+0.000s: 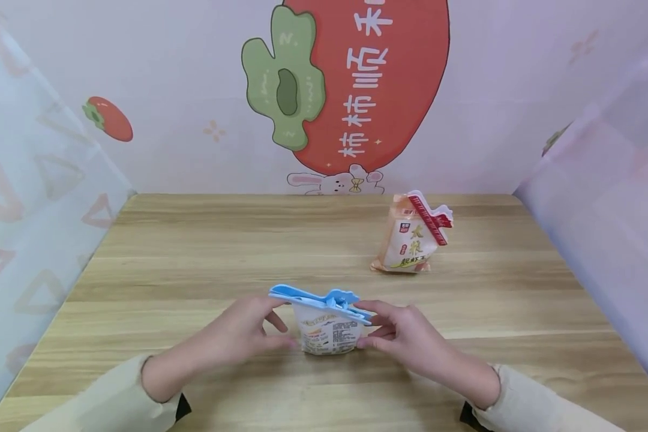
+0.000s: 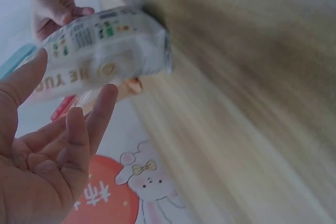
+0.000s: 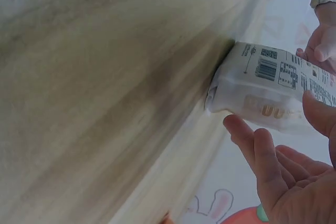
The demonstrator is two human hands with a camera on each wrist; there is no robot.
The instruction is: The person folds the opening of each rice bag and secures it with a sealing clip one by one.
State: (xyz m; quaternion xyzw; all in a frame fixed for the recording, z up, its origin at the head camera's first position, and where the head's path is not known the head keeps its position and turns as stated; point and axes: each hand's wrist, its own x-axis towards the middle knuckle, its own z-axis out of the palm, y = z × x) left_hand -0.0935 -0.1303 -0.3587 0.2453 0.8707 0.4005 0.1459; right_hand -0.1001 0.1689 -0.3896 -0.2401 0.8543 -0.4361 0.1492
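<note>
A white printed food packet (image 1: pixel 332 336) stands on the table in front of me, its folded top held by a long blue bag clip (image 1: pixel 318 300). At the packet's left side is my left hand (image 1: pixel 243 330), thumb low by the front corner and index finger near the clip's end. My right hand (image 1: pixel 410 336) flanks the other side, its thumb by the packet and its index finger at the clip. Both wrist views show loosely spread fingers beside the packet's side panels, not wrapped round it. Whether every fingertip touches is unclear.
Farther back to the right stands an orange and white packet (image 1: pixel 405 243) with a red and white clip (image 1: pixel 429 219) slanting across its top corner. The wooden table (image 1: pixel 221 240) meets a printed backdrop (image 1: pixel 183 90) at its rear edge, with similar sheets on both sides.
</note>
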